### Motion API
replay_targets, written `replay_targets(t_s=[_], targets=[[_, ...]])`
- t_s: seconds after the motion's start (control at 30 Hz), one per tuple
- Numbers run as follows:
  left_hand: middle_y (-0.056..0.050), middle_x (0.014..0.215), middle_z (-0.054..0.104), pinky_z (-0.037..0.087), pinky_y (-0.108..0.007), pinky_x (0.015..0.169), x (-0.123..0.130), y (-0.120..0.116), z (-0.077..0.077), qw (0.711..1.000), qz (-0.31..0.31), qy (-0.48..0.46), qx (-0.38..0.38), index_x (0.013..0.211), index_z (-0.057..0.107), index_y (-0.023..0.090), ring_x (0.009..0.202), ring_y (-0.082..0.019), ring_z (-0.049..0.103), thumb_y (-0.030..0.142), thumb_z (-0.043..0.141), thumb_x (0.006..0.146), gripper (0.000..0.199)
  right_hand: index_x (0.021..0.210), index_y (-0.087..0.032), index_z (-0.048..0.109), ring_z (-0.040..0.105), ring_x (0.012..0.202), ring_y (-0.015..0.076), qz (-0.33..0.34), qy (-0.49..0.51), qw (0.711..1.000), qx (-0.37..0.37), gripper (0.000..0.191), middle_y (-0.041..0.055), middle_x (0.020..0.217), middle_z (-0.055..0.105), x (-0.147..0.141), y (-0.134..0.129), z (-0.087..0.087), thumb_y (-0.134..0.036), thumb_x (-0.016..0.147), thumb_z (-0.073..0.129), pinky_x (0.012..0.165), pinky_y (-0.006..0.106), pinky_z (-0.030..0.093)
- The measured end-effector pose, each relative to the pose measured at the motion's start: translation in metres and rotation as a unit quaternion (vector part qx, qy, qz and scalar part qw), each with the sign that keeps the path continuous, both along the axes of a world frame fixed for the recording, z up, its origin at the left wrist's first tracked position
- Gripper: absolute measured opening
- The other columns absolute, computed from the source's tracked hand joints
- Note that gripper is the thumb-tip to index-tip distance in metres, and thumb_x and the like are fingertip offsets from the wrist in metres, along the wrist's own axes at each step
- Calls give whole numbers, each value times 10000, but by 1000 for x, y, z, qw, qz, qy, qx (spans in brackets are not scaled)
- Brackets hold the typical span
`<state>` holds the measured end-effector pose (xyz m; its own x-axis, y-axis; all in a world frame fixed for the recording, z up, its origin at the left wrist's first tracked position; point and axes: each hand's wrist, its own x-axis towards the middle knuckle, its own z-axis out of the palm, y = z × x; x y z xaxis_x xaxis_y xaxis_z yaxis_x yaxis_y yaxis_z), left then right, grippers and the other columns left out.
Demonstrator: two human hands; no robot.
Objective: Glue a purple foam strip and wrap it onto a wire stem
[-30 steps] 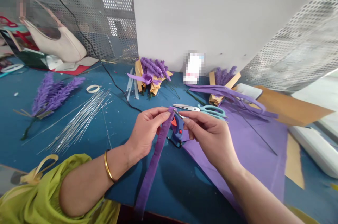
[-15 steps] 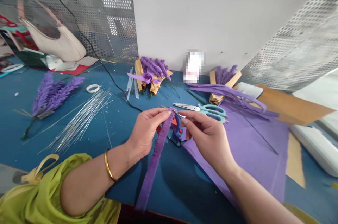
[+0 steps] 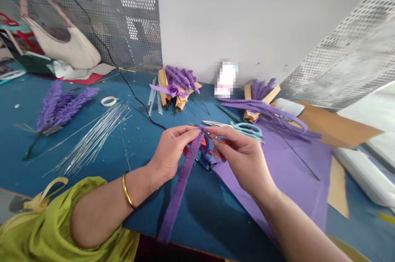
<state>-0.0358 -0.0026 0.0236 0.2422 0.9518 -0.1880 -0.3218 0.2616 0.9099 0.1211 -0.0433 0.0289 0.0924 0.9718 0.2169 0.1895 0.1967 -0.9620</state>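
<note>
1 narrow purple strip (image 3: 182,175), creased, is slanting over blue table (image 3: 216,212) toward near edge; thin dark stick (image 3: 208,134) is touching its top.

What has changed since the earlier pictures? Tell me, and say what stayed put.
The loose lower end of the purple strip has drawn up slightly toward the hands. The right hand has edged closer to the strip's top. Nothing was let go: the left hand still pinches the strip. The scissors and wires stayed put.

Gap between forearms (image 3: 143,186), glue gun (image 3: 209,153) beyond
</note>
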Motion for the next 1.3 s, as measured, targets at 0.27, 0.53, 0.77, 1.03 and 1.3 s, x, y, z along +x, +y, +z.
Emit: replay_targets(t_s=[0.27, 0.53, 0.77, 1.03, 1.3], targets=[[-38, 665, 698, 376, -235, 526, -1, 0, -1, 999, -31, 0, 12, 727, 774, 160, 574, -114, 563, 331, 729, 784, 185, 1091, -281, 760, 646, 687, 119, -52, -151, 981, 108, 312, 36, 975, 671, -4, -6, -5, -156, 930, 524, 597, 263, 527], [-65, 680, 713, 365, -238, 537, -2, 1, 1, 999, -41, 18, -13, 635, 736, 155, 594, -122, 576, 349, 720, 777, 241, 1192, -253, 725, 713, 851, 154, -80, -385, 889, 233, 405, 66, 1053, 716, 0, -10, -10, -87, 956, 441, 684, 262, 544], [-38, 617, 657, 302, -226, 497, -3, 3, 0, 998, -36, 42, 12, 634, 733, 148, 536, -87, 486, 392, 747, 776, 284, 1159, -210, 747, 712, 757, 136, -100, -509, 808, 279, 425, 54, 991, 763, 0, -10, -10, -19, 919, 453, 610, 232, 497], [16, 560, 539, 293, -230, 487, -3, 5, 0, 995, -15, 97, 32, 581, 663, 160, 526, -80, 412, 327, 743, 739, 243, 1094, -175, 739, 725, 782, 128, -90, -474, 814, 323, 361, 50, 985, 767, 0, -10, -14, -4, 922, 472, 643, 217, 524], [28, 568, 557, 331, -218, 498, -4, 3, 1, 977, -2, 177, 119, 620, 692, 163, 543, -81, 428, 263, 676, 761, 173, 990, -181, 739, 670, 627, 110, -63, -198, 974, 95, 153, 22, 852, 728, -1, -7, -6, -177, 907, 610, 584, 231, 519]])
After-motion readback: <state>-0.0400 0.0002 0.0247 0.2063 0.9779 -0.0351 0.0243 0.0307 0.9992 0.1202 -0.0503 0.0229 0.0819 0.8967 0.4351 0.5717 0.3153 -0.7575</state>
